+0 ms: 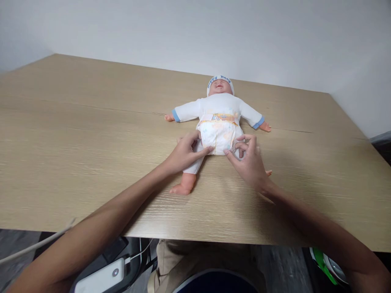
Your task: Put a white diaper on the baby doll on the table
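A baby doll (220, 103) in a white outfit and cap lies on its back on the wooden table, head away from me, arms spread. Around its hips is a white printed diaper (216, 136) with an orange band across the waist. My left hand (191, 150) is at the diaper's left leg edge, its thumb stretched over the front and its fingers curled at the side. My right hand (247, 158) pinches the right leg edge with thumb and bent fingers. The doll's right-side leg is mostly hidden behind my right hand.
The wooden table (91, 162) reaches back to a pale wall (195, 36). Below its front edge, a white power bank (100, 278) with a cable sits at lower left. A green and white object (325, 266) shows at lower right.
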`<state>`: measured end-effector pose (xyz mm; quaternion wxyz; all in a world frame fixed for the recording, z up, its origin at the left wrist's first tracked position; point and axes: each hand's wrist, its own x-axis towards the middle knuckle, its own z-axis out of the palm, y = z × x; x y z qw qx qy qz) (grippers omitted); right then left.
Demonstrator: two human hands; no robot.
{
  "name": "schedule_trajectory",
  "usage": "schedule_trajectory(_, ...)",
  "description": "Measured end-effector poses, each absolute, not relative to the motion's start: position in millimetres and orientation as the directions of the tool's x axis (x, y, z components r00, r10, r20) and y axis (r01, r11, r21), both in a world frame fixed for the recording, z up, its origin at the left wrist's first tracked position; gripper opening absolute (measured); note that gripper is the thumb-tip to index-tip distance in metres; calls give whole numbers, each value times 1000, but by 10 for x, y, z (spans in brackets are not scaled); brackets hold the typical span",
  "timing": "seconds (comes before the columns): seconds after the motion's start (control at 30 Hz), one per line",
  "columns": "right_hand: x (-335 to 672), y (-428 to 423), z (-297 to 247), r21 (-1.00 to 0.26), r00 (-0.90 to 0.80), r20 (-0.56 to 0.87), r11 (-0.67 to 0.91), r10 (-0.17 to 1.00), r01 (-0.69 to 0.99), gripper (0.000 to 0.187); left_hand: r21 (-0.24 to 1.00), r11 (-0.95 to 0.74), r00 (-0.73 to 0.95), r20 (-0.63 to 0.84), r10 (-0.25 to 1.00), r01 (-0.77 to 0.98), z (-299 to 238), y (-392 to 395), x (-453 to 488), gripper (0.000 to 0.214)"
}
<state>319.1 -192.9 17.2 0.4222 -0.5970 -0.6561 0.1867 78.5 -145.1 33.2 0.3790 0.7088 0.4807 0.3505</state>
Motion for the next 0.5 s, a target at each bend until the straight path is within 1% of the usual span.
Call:
schedule_trajectory(0.1,3259,-1951,180,-757,106,334,199,937,622,44,938,-180,262,101,960,296,284,-1471,722,43)
schedule_trajectory(0.17,3280,-1974,196,-753,108,316,180,943,632,38,965,-124,227,70,971,232,267,-1487,701,51)
schedule_trajectory(0.27,3282,-2001,226,-706,69,328,196,942,681,25,981,-58,221,16,975,186,272,-1529,706,57)
schedule_trajectory(0.33,3276,-2004,245,-665,33,349,223,936,713,19,982,-28,240,-17,971,185,291,-1565,726,55)
schedule_trajectory(0.4,3265,-1989,269,-641,6,351,236,936,730,17,984,-7,254,-40,966,180,312,-1590,751,52)
schedule_trajectory(0.5,3224,-1940,312,-654,-23,327,244,945,716,15,984,-16,274,-33,961,177,342,-1575,786,47)
